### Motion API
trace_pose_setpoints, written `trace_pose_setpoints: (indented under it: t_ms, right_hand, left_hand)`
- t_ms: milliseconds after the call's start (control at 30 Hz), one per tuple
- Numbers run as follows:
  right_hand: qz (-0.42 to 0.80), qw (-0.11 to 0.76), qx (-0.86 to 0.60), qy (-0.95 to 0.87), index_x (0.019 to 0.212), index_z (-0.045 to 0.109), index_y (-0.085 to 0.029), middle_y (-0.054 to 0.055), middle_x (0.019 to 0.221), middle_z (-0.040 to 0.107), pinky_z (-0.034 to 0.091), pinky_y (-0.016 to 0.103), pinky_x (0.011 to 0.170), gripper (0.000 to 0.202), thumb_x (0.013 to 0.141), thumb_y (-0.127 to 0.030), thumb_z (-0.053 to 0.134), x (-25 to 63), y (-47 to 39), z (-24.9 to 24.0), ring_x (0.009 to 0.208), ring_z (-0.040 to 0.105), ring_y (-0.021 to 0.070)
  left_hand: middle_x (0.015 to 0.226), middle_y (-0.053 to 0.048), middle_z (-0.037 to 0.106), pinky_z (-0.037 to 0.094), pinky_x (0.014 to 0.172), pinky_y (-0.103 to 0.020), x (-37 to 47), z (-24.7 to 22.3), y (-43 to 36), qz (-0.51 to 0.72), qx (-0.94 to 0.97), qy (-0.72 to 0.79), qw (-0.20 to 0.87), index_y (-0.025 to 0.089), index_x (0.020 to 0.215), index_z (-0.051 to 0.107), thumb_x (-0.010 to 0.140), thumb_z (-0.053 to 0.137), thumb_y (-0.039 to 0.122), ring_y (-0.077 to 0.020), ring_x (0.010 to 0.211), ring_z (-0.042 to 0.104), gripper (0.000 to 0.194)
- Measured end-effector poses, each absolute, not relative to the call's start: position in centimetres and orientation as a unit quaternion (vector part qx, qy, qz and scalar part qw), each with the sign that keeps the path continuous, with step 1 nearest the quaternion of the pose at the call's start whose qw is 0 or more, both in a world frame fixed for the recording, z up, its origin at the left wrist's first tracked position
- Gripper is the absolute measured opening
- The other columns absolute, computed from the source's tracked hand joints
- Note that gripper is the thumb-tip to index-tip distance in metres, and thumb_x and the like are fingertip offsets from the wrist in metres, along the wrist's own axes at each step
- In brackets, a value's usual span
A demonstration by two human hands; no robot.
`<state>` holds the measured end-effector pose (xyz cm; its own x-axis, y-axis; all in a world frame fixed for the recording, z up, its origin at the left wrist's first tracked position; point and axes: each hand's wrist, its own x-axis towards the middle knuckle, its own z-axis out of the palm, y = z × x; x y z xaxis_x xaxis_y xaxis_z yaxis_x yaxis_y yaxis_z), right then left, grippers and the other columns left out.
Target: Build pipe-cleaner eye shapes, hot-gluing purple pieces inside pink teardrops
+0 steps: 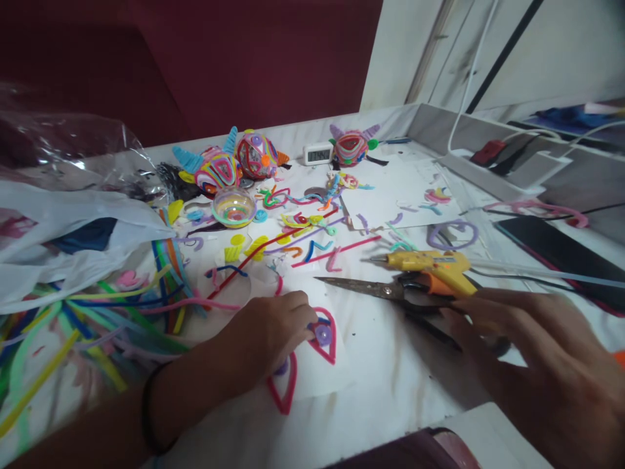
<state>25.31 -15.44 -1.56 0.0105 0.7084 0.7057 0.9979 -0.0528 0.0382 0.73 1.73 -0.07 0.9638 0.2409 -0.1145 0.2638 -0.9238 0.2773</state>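
My left hand (pixel 273 326) is closed, fingertips down on a white sheet (pixel 322 384) at a pink pipe-cleaner teardrop (pixel 333 339) with a purple centre. What the fingertips pinch, if anything, is hidden. A second pink teardrop (pixel 284 404) lies partly under that hand. On the right, my right hand (pixel 541 358) is open, fingers apart above the black handles of the scissors (pixel 361 286); whether it touches them I cannot tell. The scissors' blades point left. A yellow glue gun (pixel 430 262) lies just behind them.
Pipe cleaners (pixel 97 326) and plastic bags (pixel 73 221) crowd the left. Several decorated balls (pixel 351 148) stand at the back near a small digital clock (pixel 317 154) and a clear bowl (pixel 233 208). Cut scraps cover the middle. A phone (pixel 561 254) and power strip (pixel 493 176) lie right.
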Motion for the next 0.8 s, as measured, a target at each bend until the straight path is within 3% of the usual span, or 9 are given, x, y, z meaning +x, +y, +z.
trace_pose_setpoints:
  t_ms: [367,500,667,800]
  right_hand:
    - [-0.335,0.198,-0.741,-0.547,0.103,0.064,-0.015,0.014,0.093,0.068,0.05,0.037,0.071,0.032,0.087,-0.042,0.062,28.1,-15.7,-2.6,0.083,0.065,0.0285]
    - [-0.325,0.192,-0.748,-0.546,0.107,0.064,-0.017,0.011,0.093,0.068,0.05,0.036,0.065,0.042,0.092,-0.053,0.047,28.3,-15.4,-2.7,0.082,0.066,0.0284]
    - [-0.275,0.169,-0.767,-0.555,0.102,0.065,-0.02,0.006,0.087,0.069,0.044,0.031,0.046,0.057,0.094,-0.063,0.028,28.1,-15.5,-2.0,0.07,0.068,0.0241]
    - [-0.235,0.181,-0.767,-0.57,0.099,0.065,-0.02,0.003,0.078,0.069,0.043,0.027,0.04,0.064,0.092,-0.069,0.025,28.3,-15.3,-1.5,0.056,0.067,0.0182]
  left_hand:
    - [0.096,-0.004,0.061,0.047,0.078,-0.028,0.7,-0.2,1.9,-0.018,0.972,0.14,0.188,0.017,0.098,0.062,0.098,0.044,0.015,-0.0174,0.09,0.059,0.018]
    - [0.095,-0.004,0.061,0.047,0.079,-0.028,0.7,-0.1,1.9,-0.019,0.968,0.152,0.199,0.017,0.098,0.062,0.097,0.046,0.015,-0.0174,0.088,0.06,0.017]
    - [0.097,-0.004,0.061,0.048,0.081,-0.028,0.7,-0.2,2.0,-0.023,0.968,0.151,0.197,0.018,0.1,0.062,0.096,0.046,0.015,-0.0175,0.09,0.06,0.017]
    - [0.098,-0.004,0.061,0.048,0.082,-0.028,0.6,-0.2,2.1,-0.025,0.969,0.152,0.194,0.018,0.1,0.062,0.096,0.045,0.014,-0.0172,0.089,0.06,0.018]
